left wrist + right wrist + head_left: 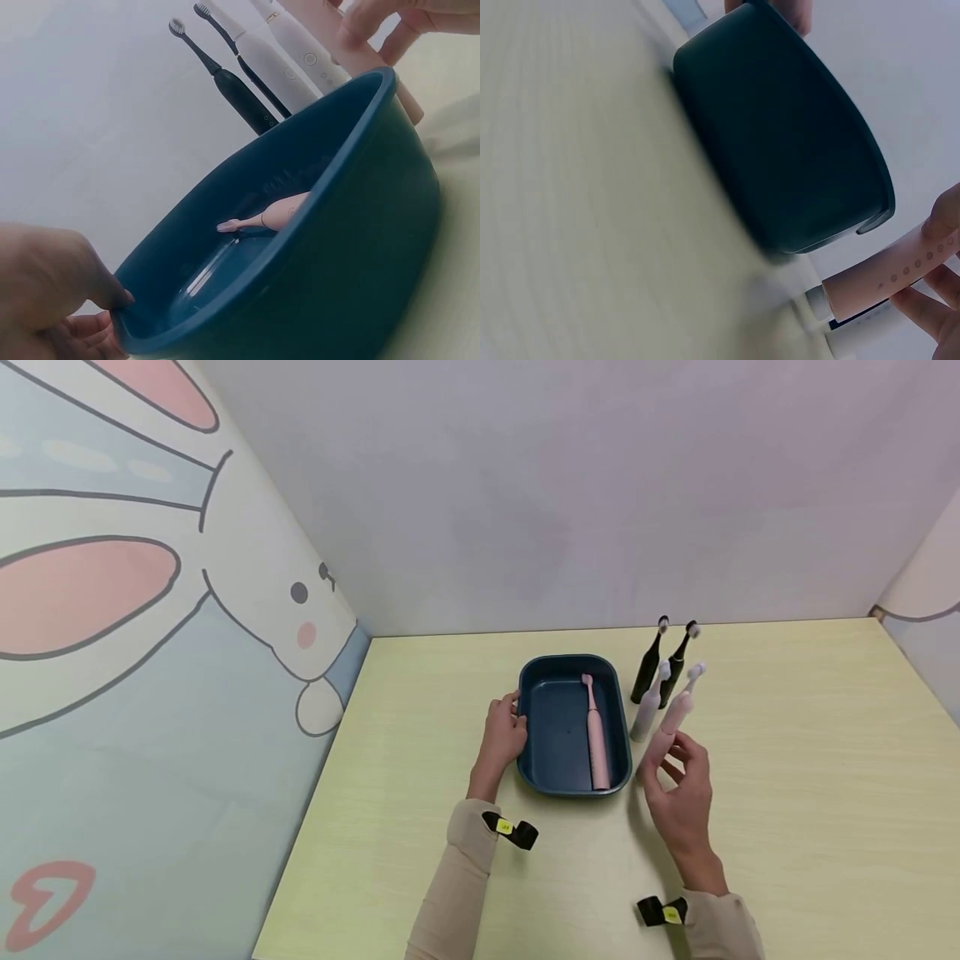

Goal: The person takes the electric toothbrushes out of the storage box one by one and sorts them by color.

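Note:
My left hand grips the left rim of a dark blue plastic basin, thumb over the inside and fingers outside. Inside, toward its right wall, lies a pink electric toothbrush, brush head pointing away from me. To the right of the basin, my right hand holds a second pink electric toothbrush by its handle, thumb on one side and fingers on the other. That toothbrush leans, with its upper part overlapping a white one in the head view.
Two black electric toothbrushes stand upright behind the basin's right side. Two white electric toothbrushes stand beside them, close to my right hand. The light wooden table meets a pale back wall; a rabbit mural covers the left wall.

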### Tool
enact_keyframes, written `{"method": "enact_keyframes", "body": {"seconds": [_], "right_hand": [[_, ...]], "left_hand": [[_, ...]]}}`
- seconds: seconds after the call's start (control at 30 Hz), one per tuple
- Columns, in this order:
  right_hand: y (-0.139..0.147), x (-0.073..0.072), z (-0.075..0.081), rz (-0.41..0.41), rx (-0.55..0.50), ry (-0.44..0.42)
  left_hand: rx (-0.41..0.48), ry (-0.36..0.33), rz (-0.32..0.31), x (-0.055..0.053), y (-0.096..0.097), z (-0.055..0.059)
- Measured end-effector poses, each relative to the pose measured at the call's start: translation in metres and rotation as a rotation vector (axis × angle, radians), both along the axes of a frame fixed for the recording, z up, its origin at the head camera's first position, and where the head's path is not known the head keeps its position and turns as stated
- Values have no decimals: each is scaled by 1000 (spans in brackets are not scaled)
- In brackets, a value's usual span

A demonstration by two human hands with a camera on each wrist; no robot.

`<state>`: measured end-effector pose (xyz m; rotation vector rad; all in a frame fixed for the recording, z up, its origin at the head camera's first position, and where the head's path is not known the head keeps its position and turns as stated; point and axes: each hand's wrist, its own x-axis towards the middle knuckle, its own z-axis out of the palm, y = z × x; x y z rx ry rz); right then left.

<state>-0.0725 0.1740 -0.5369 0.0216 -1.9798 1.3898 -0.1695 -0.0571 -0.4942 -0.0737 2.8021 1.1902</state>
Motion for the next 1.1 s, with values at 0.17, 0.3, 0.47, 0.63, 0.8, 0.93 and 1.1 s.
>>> {"method": "enact_keyframes", "body": {"seconds": [0.17, 0.3, 0.47, 0.63, 0.8, 0.93, 1.1], "right_hand": [[0, -1, -5, 1, 17, -42], [-2, -1, -7, -1, 17, -66], [-6, 2, 1, -6, 31, -51], [-2, -1, -13, 8, 49, -38], [-2, 1, -14, 8, 55, -56], [-2, 3, -15, -8, 65, -56], [-3, 3, -16, -13, 75, -57]], "left_hand": [[-4, 2, 2, 0, 1, 1], [-4, 2, 2, 0, 1, 2], [-4, -6, 3, -1, 1, 2], [1, -8, 4, -2, 1, 1], [3, -9, 6, -1, 2, 1], [5, -12, 2, -1, 1, 0], [-2, -11, 0, -1, 0, 0]]}}
